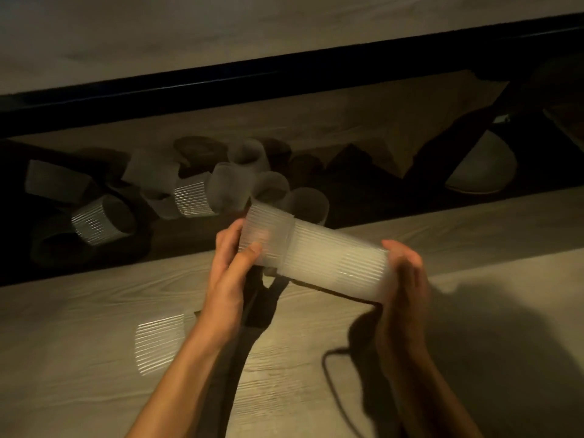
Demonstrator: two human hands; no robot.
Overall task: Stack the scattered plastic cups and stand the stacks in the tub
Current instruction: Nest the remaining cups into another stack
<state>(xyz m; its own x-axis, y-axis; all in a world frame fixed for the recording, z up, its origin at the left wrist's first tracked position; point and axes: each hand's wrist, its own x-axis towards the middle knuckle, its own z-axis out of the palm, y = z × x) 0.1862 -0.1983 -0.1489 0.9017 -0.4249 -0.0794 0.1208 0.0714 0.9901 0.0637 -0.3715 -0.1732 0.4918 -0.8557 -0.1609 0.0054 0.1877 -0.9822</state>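
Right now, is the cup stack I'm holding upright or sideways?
On its side: the cup stack lies nearly level, held at its ends by left hand and right hand.

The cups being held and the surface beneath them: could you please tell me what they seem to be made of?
The cups look like thin translucent plastic, frosted white with fine ribs along the walls; light glows through them. The surface looks like pale wood or wood-print laminate: grain lines show, with a soft sheen; which one is unclear.
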